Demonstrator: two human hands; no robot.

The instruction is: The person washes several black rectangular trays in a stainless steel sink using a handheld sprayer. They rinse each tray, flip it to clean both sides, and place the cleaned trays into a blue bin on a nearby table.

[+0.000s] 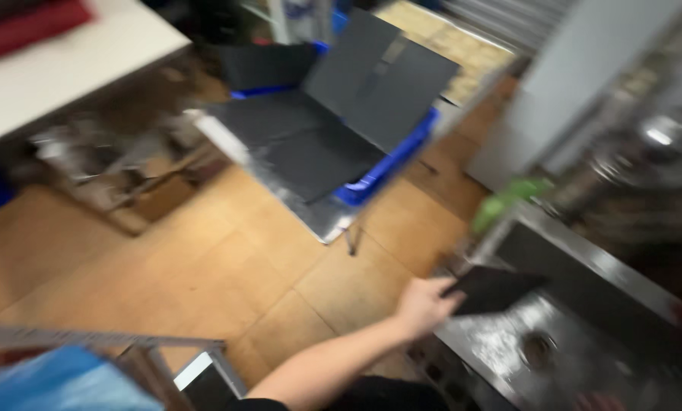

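One dark flat sheet [493, 289] sits in my hand [424, 304], the only hand of mine in view, and the blur keeps me from telling which it is; my fingers [451, 293] are closed over its near edge, and the sheet juts out to the right over the wet metal sink [508, 350], above the round drain [537, 348]; a blurred green thing [504, 199] lies just beyond the sink's far corner; further off across the wooden floor [227, 266], more dark sheets [341, 114] are stacked on a blue crate [386, 171] on a metal stand; a white bench [59, 68] stands at the far left; a blue bag [52, 380] shows at the near left.
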